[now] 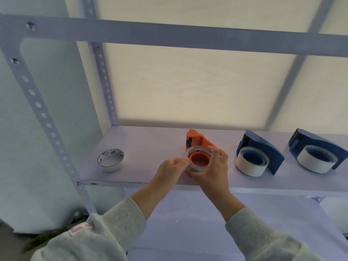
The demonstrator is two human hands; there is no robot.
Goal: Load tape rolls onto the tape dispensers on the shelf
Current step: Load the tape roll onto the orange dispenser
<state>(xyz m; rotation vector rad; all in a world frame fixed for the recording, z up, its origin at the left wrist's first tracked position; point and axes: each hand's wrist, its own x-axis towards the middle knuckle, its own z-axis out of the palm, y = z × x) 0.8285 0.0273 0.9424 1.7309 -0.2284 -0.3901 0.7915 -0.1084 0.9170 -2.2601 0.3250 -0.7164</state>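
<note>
Orange dispenser [199, 141] mid-shelf | both hands grip roll [198, 150] | front edge near

The shelf [150, 142] lies open from the front, with bare board between the loose tape roll [111, 160] at the left and the orange dispenser [199, 141] at mid-shelf. Right of it, two blue dispensers [260, 153] [320, 151] stand side by side with narrow gaps between. The crossbar [169, 36] overhead leaves tall headroom, and the perforated upright [43, 117] closes the left edge.

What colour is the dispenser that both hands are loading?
Orange dispenser, seen best in the head view.
</note>
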